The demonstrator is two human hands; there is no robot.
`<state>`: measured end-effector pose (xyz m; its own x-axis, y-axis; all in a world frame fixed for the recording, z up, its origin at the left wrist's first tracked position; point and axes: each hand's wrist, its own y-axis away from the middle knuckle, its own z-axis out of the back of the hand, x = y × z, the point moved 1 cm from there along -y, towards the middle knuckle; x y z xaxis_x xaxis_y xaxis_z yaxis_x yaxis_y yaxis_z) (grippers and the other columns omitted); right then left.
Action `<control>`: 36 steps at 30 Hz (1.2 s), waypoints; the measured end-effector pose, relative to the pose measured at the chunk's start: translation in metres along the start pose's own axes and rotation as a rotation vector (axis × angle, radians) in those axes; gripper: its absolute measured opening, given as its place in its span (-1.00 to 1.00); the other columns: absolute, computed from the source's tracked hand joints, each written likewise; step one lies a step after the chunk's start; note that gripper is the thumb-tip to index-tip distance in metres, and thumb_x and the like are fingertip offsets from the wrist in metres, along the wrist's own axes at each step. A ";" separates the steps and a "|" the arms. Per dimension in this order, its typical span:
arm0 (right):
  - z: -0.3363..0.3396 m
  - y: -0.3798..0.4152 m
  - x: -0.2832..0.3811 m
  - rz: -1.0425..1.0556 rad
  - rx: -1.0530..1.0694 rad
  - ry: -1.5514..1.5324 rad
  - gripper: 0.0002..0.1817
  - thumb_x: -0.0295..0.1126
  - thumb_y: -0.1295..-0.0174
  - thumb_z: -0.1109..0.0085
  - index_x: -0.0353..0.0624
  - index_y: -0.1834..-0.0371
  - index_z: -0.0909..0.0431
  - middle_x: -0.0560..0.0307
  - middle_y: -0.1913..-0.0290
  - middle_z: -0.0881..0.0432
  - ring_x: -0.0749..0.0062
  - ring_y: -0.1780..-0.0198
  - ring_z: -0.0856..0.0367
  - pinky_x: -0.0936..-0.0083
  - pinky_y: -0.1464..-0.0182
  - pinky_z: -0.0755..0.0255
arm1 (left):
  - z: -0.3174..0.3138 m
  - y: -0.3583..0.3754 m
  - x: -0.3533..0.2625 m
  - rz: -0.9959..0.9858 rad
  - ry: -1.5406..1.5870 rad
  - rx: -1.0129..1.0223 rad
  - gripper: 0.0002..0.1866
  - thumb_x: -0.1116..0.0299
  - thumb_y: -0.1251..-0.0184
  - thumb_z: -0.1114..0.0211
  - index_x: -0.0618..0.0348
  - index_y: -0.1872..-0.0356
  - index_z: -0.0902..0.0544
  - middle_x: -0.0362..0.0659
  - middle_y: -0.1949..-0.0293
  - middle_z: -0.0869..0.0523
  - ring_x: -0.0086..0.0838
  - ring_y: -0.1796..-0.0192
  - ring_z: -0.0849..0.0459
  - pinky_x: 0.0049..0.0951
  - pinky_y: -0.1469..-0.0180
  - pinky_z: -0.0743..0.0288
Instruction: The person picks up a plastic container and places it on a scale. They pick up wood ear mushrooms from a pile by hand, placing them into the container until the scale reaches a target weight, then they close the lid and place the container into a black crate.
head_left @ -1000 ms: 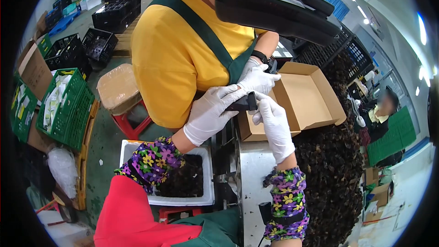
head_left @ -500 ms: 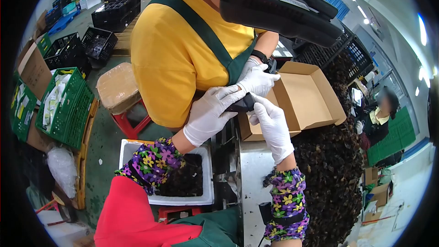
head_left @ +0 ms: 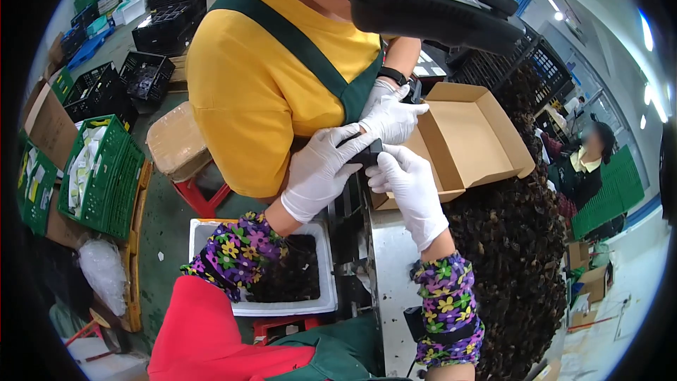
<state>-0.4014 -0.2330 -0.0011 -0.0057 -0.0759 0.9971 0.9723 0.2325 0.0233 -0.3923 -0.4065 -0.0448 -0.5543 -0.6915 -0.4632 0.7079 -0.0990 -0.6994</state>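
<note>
In front of a person in a yellow shirt, my gloved left hand (head_left: 317,169) is closed around a small black boxy device (head_left: 371,149), held close to that person's gloved hands (head_left: 389,116). Whether the device is fixed to their wrist is hidden by my fingers. My gloved right hand (head_left: 412,190) has its thumb and fingers drawn together in a pinch at the device's lower right end. What lies within that pinch is too small to make out. Both my forearms wear flowered sleeves.
An opened cardboard box (head_left: 486,144) stands on the metal table (head_left: 395,261) beside a heap of dark, dried-looking pieces (head_left: 508,268). Below is a white foam box (head_left: 324,303) holding similar pieces. A red stool (head_left: 201,197) and green crates (head_left: 106,176) are at left. Another person (head_left: 589,162) works at right.
My right hand has shifted slightly down and left, its fingertips moving lower on the black device. My left hand stays around it. The view has shifted slightly.
</note>
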 end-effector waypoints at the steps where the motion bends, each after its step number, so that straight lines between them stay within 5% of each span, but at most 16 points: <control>1: 0.001 0.000 0.001 -0.010 0.024 0.037 -0.67 -0.34 -0.46 -0.20 -0.34 -0.14 -0.59 0.10 0.29 -0.72 0.59 0.37 -0.64 0.61 0.27 -0.58 | 0.000 -0.001 0.002 -0.018 0.004 0.025 -0.29 0.49 -0.05 -0.44 -0.17 -0.34 -0.58 -0.24 -0.23 -0.62 -0.18 -0.15 -0.61 -0.26 -0.21 -0.53; 8: -0.002 0.000 -0.004 0.095 0.021 0.258 -0.75 -0.37 -0.44 -0.20 -0.32 -0.04 -0.64 0.19 0.42 -0.67 0.63 0.44 -0.60 0.61 0.30 -0.54 | -0.007 0.003 0.014 -0.147 -0.020 0.027 -0.29 0.47 -0.07 -0.45 -0.02 -0.36 -0.53 -0.15 -0.25 -0.61 -0.14 -0.24 -0.59 -0.24 -0.25 -0.51; 12: -0.008 0.005 -0.022 0.146 -0.034 0.160 -0.65 -0.34 -0.44 -0.20 -0.33 -0.18 -0.60 0.21 0.42 -0.65 0.62 0.41 -0.59 0.59 0.28 -0.51 | -0.015 0.007 0.021 -0.107 0.034 -0.032 -0.25 0.41 -0.08 -0.48 0.05 -0.39 -0.47 -0.09 -0.21 -0.64 -0.12 -0.25 -0.60 -0.22 -0.28 -0.49; 15: -0.007 0.015 -0.031 0.050 0.047 0.058 -0.28 -0.28 -0.43 -0.23 -0.27 -0.58 -0.20 0.16 0.29 -0.69 0.59 0.28 -0.63 0.57 0.13 -0.54 | -0.012 0.009 0.016 -0.004 0.205 -0.031 -0.08 0.44 -0.08 -0.52 0.04 -0.53 -0.30 -0.03 -0.15 -0.67 -0.08 -0.21 -0.63 -0.19 -0.24 -0.51; 18: 0.000 0.049 -0.030 -0.007 -0.126 0.102 -0.26 -0.30 -0.42 -0.23 -0.26 -0.60 -0.15 0.14 0.23 -0.70 0.60 0.25 -0.64 0.58 0.09 -0.55 | -0.009 0.008 0.015 0.021 0.215 -0.050 0.06 0.55 -0.04 -0.58 0.11 -0.59 -0.15 0.07 -0.22 -0.65 -0.11 -0.24 -0.66 -0.27 -0.24 -0.53; 21: 0.020 0.097 -0.028 0.041 -0.122 0.183 -0.41 -0.33 -0.41 -0.23 -0.29 -0.47 -0.36 0.03 0.15 -0.74 0.51 0.19 -0.68 0.55 0.02 -0.55 | 0.000 0.008 0.000 0.022 0.106 -0.032 -0.01 0.48 -0.08 -0.58 0.22 -0.55 -0.20 0.13 -0.29 -0.59 -0.02 -0.27 -0.62 -0.19 -0.29 -0.49; 23: 0.032 0.138 -0.024 0.090 -0.148 0.364 -0.50 -0.35 -0.40 -0.24 -0.29 -0.36 -0.48 -0.06 0.10 -0.75 0.44 0.15 -0.71 0.53 -0.02 -0.56 | 0.009 0.013 -0.019 -0.137 -0.187 -0.276 -0.09 0.33 -0.16 -0.56 0.31 -0.50 -0.26 0.15 -0.28 -0.58 0.06 -0.29 -0.57 -0.11 -0.34 -0.43; 26: 0.049 0.211 -0.021 -0.092 -0.219 0.456 -0.55 -0.38 -0.38 -0.25 -0.30 -0.30 -0.53 -0.10 0.06 -0.77 0.39 0.09 -0.75 0.49 -0.05 -0.57 | 0.000 0.051 -0.039 -0.199 0.073 -0.394 -0.42 0.27 -0.29 -0.41 0.25 -0.31 -0.51 0.09 -0.23 -0.60 0.06 -0.25 -0.56 -0.02 -0.35 -0.39; 30: 0.057 0.302 -0.027 -0.322 -0.425 0.347 -0.62 -0.54 -0.41 -0.06 -0.41 -0.27 -0.53 -0.04 0.06 -0.77 0.41 0.06 -0.74 0.51 -0.06 -0.59 | -0.025 0.105 -0.079 -0.234 0.379 -0.071 -0.63 0.39 -0.22 -0.42 0.14 -0.07 -0.68 -0.04 -0.02 -0.69 -0.06 -0.08 -0.65 -0.13 -0.15 -0.51; 32: 0.057 0.349 -0.035 -0.358 -0.540 0.363 -0.69 -0.41 -0.41 -0.16 -0.20 -0.17 -0.64 0.11 -0.08 -0.70 0.35 0.02 -0.65 0.40 -0.04 -0.53 | -0.050 0.133 -0.094 -0.220 0.469 0.068 -0.66 0.39 -0.23 -0.40 0.11 -0.06 -0.69 -0.08 0.05 -0.70 -0.10 -0.02 -0.66 -0.15 -0.07 -0.53; 36: 0.046 0.423 -0.060 -0.501 -0.750 0.150 -0.64 -0.37 -0.43 -0.18 -0.21 -0.25 -0.61 0.18 -0.05 -0.69 0.54 0.06 -0.62 0.59 -0.04 -0.50 | -0.093 0.173 -0.120 -0.134 0.648 0.251 -0.73 0.45 -0.24 -0.36 0.10 0.02 -0.73 -0.06 0.13 -0.75 -0.11 0.06 -0.70 -0.20 -0.01 -0.57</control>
<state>-0.0005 -0.0854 -0.0474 -0.4886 -0.1356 0.8619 0.7614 -0.5488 0.3452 -0.2442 -0.2740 -0.1605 -0.7376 -0.1046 -0.6670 0.6515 -0.3697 -0.6625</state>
